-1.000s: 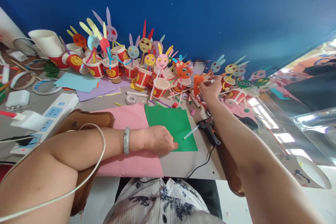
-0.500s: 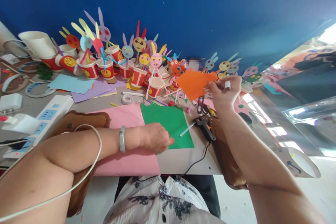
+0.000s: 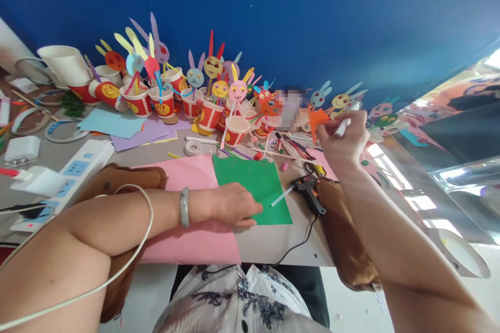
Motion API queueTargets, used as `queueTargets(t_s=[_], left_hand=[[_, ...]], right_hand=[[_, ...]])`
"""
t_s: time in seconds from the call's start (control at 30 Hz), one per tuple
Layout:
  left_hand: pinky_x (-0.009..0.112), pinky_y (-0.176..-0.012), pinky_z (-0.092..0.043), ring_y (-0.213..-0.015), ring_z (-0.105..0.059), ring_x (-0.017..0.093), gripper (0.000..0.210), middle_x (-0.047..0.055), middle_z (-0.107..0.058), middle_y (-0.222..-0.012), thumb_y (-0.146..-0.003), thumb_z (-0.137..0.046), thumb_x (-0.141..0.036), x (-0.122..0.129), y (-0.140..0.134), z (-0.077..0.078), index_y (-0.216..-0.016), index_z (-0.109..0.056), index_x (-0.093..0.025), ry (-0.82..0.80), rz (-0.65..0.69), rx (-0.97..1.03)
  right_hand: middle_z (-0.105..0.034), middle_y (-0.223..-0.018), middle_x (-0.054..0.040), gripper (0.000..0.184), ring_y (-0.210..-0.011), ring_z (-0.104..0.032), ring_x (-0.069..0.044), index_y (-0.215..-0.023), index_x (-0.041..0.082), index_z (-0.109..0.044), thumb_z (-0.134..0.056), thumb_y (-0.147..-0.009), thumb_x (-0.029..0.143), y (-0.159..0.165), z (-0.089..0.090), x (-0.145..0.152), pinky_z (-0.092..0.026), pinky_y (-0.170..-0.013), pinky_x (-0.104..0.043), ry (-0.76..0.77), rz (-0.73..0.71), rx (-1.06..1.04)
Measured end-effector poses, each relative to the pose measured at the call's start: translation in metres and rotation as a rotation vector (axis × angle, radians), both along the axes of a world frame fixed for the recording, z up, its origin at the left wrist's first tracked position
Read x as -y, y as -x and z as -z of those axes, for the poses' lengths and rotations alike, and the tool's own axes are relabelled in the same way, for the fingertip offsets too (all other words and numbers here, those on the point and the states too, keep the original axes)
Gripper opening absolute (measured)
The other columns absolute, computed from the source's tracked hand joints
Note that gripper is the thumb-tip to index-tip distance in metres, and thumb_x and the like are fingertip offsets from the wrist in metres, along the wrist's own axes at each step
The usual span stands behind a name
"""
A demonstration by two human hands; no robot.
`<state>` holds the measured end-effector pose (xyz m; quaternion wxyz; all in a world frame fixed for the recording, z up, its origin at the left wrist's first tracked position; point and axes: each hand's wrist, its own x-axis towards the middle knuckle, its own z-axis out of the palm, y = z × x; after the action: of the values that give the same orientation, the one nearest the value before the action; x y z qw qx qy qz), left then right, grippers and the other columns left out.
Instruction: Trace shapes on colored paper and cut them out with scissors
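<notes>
My left hand (image 3: 236, 205) lies palm down across the pink paper (image 3: 183, 242) and the green paper sheet (image 3: 253, 171), its thumb and forefinger apart. Raised at the right, my right hand (image 3: 346, 138) pinches a piece of orange paper (image 3: 317, 120) with a jagged edge. A white marker (image 3: 342, 128) also sits in that hand, between the fingers. A black glue gun (image 3: 308, 195) with a clear glue stick (image 3: 282, 196) lies right of my left hand, the stick reaching over the green sheet.
Behind the papers stand several red paper cups (image 3: 162, 103) with paper rabbit figures (image 3: 238, 91). A power strip (image 3: 72, 177) and a stack of white cups (image 3: 62, 65) are at the left. A tape roll (image 3: 193, 147) lies mid-table. A white cable (image 3: 145, 229) crosses my left arm.
My right hand has shifted slightly right with the orange paper, which now shows as a much narrower piece. The fingers of my left hand have spread a little on the green sheet.
</notes>
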<state>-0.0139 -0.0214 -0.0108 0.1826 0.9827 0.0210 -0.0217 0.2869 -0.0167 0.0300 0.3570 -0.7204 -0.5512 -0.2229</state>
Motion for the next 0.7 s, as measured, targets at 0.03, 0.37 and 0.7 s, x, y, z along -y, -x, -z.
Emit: queueTargets(t_s=[0.03,0.37,0.7], left_hand=[[0.026,-0.058,-0.042,-0.070,-0.065,0.018,0.019,0.006,-0.073,-0.081,-0.087,-0.060,-0.035,-0.002,-0.002,0.002,-0.090,-0.066,-0.017,0.136,-0.079,0.028],[0.020,-0.039,-0.023,-0.036,-0.033,0.006,0.030,-0.005,-0.049,-0.050,-0.089,-0.045,-0.045,-0.019,-0.019,0.012,-0.079,-0.050,-0.017,1.200,-0.701,0.119],[0.018,-0.048,-0.028,-0.052,-0.040,0.007,0.005,-0.008,-0.044,-0.053,-0.070,-0.052,-0.014,-0.029,-0.016,0.014,-0.065,-0.051,-0.016,0.901,-0.719,0.216]], right_hand=[[-0.068,-0.080,-0.0058,0.026,-0.069,-0.065,-0.018,-0.102,0.018,-0.049,-0.063,-0.081,0.023,0.014,0.005,0.012,-0.045,-0.064,-0.032,0.021,-0.012,0.084],[-0.071,-0.073,-0.0022,0.015,-0.056,-0.062,-0.015,-0.096,0.022,-0.051,-0.057,-0.088,0.011,0.118,0.060,0.099,-0.044,-0.055,-0.028,0.192,-0.740,0.337],[-0.071,-0.114,-0.0112,0.036,-0.099,-0.069,-0.028,-0.099,0.027,-0.041,-0.069,-0.078,0.031,0.092,0.035,0.083,-0.053,-0.081,-0.044,0.236,-0.329,-0.265]])
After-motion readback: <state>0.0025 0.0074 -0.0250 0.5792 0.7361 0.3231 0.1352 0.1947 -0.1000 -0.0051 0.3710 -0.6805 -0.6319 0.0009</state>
